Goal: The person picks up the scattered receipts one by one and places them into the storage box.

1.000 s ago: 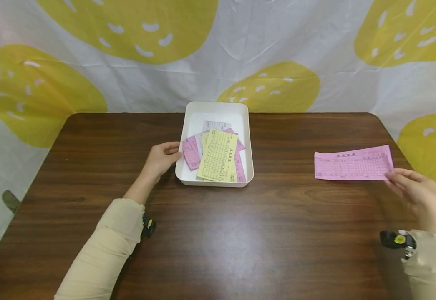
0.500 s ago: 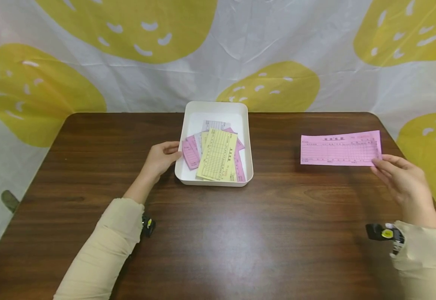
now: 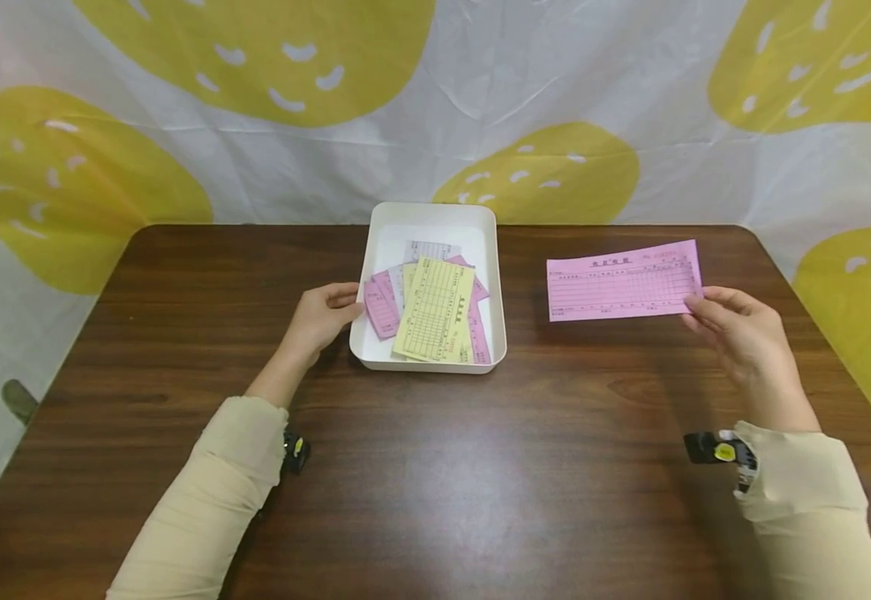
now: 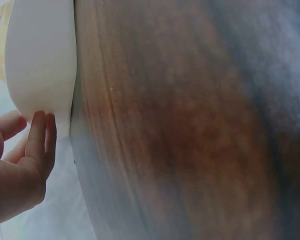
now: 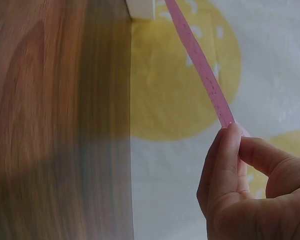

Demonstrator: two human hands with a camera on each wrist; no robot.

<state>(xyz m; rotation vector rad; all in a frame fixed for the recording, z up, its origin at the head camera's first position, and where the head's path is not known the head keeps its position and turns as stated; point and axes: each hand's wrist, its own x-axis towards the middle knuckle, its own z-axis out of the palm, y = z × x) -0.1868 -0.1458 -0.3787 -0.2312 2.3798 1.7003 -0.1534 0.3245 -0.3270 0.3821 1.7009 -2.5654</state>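
While the pink slip [image 3: 623, 280] is pinched at its right end between thumb and fingers of the right hand [image 3: 735, 333], it is held in the air above the table [image 3: 435, 467], to the right of the white tray [image 3: 497, 333] and apart from it. The tray's left wall is touched by the left hand [image 3: 322, 317], whose fingers are loosely curved against it; whether it is truly gripped cannot be told. A yellow slip [image 3: 435, 310] lies on top of other pink and white slips inside the tray.

A single-corner pinch on thin paper is judged weak: the free end could droop or flutter, and the slip could be let go and slide off across the table. If the tray is nudged by the left hand, the loose pile inside could be shifted or spilled over the low rim
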